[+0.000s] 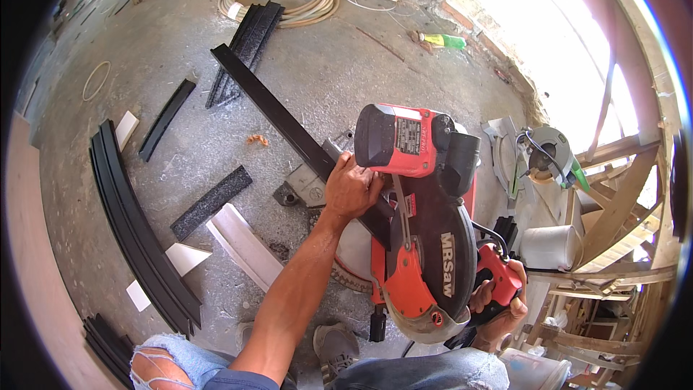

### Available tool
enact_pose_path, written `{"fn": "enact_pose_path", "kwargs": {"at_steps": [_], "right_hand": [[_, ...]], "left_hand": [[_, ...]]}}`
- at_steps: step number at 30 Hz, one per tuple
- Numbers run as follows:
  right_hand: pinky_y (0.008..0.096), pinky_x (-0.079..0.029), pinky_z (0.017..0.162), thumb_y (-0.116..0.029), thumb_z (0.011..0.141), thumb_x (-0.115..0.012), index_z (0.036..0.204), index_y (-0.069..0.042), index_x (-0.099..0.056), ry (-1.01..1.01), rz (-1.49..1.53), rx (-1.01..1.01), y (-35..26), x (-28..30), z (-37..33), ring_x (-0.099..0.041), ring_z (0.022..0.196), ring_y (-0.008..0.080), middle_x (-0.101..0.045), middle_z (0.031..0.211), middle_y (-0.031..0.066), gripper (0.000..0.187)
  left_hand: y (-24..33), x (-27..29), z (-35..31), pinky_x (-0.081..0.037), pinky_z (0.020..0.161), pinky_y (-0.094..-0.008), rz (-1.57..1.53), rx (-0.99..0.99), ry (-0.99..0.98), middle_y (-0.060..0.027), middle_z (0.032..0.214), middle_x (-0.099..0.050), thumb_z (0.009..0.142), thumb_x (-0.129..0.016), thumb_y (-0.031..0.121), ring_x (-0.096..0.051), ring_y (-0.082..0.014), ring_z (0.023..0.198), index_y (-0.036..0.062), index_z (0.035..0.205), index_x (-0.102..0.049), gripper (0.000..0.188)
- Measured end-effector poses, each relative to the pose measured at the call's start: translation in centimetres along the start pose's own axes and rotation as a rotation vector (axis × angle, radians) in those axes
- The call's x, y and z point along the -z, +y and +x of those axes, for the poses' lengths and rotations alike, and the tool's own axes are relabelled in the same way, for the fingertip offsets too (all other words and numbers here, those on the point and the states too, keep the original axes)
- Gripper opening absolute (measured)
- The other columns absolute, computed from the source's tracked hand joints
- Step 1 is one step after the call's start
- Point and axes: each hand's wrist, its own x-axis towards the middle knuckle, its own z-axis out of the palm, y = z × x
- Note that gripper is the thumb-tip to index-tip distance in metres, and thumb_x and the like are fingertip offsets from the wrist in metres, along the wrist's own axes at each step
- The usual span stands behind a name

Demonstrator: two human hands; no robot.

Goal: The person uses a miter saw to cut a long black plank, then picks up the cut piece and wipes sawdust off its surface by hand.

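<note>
A red and black mitre saw (437, 227) stands on the floor in front of me, its dark blade guard over the turntable. My right hand (499, 307) is wrapped round the saw's red handle (497, 274). A long black moulding strip (271, 108) lies at a slant across the saw base, one end beneath the saw head and the other reaching far left. Close to the saw head, my left hand (351, 189) is closed over this strip, pressing it against the base. The blade itself is hidden by the guard.
Black moulding lengths (130, 209) lie at left, with a white moulding piece (245, 245) nearer the saw. More black strips (249, 50) and a coiled hose (317, 3) are beyond. At right are a second saw (545, 155), a white bucket (550, 247) and wooden framing (621, 202).
</note>
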Motion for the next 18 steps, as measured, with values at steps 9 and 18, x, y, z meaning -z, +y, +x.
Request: {"fn": "enact_pose_path", "kwargs": {"at_steps": [9, 18], "right_hand": [[0.0333, -0.047, 0.047, -0.041, 0.092, -0.063, 0.145, 0.003, -0.041, 0.011, 0.003, 0.005, -0.20, 0.04, -0.09, -0.055, 0.050, 0.0197, -0.057, 0.067, 0.0143, 0.072], [0.0339, -0.047, 0.047, -0.041, 0.091, -0.065, 0.144, 0.003, -0.041, 0.011, 0.033, -0.023, 0.04, 0.28, -0.24, -0.055, 0.051, 0.0202, -0.056, 0.067, 0.0144, 0.073]], "left_hand": [[0.46, 0.29, 0.22, -0.043, 0.104, -0.0463, 0.006, 0.022, -0.045, -0.0133, 0.087, -0.073, 0.088, -0.067, 0.018, -0.067, -0.0305, 0.094, 0.0027, 0.089, -0.072, 0.016], [0.61, 0.65, 0.30, -0.040, 0.109, -0.0473, -0.009, 0.029, -0.013, -0.0129, 0.088, -0.076, 0.087, -0.068, 0.014, -0.070, -0.0308, 0.094, 0.0045, 0.093, -0.076, 0.014]]}}
